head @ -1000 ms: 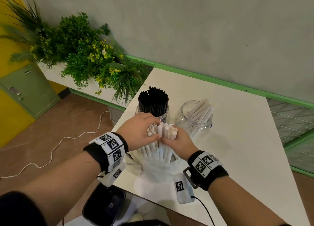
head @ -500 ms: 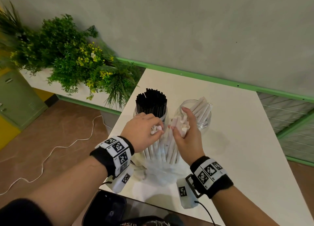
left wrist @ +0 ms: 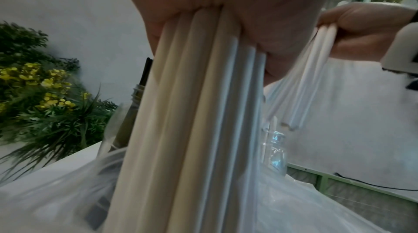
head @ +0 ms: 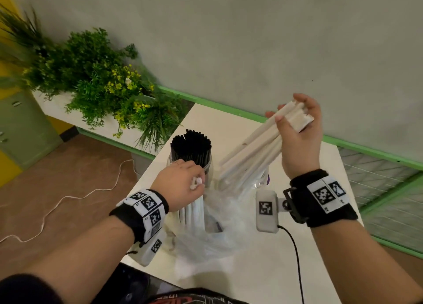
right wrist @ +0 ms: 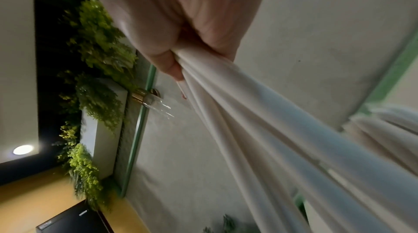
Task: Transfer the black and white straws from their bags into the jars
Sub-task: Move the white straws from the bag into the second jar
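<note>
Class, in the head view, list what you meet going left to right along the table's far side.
Green leafy plant with yellow flowers → jar of black straws → bundle of white straws → right hand gripping them.

No readable words, brand names or numbers were found in any view. The only signs were black-and-white square code markers on the left wristband (head: 146, 208), the right wristband (head: 326, 195) and the small white camera units (head: 266, 208) clipped beneath them. Red print on dark cloth (head: 180, 300) at the head view's bottom edge was illegible.
</note>
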`<state>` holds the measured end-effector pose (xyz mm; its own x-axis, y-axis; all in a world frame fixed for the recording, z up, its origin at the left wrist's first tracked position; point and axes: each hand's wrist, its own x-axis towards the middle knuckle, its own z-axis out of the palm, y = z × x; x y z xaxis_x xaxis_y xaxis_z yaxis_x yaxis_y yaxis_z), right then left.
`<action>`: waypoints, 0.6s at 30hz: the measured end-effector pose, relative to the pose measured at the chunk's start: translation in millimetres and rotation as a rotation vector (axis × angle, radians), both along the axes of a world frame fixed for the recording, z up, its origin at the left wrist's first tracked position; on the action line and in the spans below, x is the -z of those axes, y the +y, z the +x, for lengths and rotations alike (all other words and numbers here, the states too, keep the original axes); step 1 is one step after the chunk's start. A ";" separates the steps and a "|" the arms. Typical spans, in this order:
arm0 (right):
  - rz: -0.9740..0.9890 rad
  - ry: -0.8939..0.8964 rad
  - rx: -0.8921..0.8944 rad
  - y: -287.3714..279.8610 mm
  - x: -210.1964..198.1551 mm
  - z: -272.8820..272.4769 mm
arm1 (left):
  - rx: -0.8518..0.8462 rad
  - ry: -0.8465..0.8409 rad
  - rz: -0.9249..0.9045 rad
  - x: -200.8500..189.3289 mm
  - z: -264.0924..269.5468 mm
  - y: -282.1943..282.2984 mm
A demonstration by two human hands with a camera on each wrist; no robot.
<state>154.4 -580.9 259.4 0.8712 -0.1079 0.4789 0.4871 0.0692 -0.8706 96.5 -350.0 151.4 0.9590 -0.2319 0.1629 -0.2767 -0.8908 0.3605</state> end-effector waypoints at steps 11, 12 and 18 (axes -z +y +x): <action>-0.054 0.016 0.167 -9.1 21.2 46.2 | -0.034 0.000 -0.007 -0.1 -8.9 1.3; -0.058 0.043 0.184 -8.1 28.7 47.3 | -0.038 0.003 -0.011 -0.2 -9.8 1.2; -0.049 0.166 0.171 2.4 74.4 50.0 | -0.064 0.050 -0.011 -0.8 -12.2 2.6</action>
